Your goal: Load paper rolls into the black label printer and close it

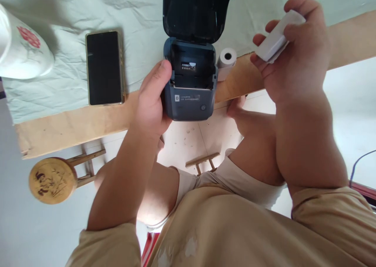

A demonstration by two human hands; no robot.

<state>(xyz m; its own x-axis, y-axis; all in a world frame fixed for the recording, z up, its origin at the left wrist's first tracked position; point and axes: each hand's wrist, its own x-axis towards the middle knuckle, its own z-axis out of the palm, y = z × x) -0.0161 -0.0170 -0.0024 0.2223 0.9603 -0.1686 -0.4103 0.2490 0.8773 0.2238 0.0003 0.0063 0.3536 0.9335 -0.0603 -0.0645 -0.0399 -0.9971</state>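
My left hand (154, 96) grips the left side of a dark blue label printer (189, 104), thumb on its edge. The printer's black lid (195, 12) is swung up, and its paper compartment shows bare, with a small printed label inside. Off to the right, my right hand (296, 43) holds a white paper roll (279, 35) between thumb and fingers, apart from the printer. Another white paper roll (227, 63) stands upright at the printer's right side, its dark core hole facing up.
A smartphone (104, 68) lies screen up on the pale green cloth (141, 16). At far left stands a white container with a red flower (26, 43). The wooden table edge (73, 118) runs in front of me, with a round wooden stool (53, 180) below left.
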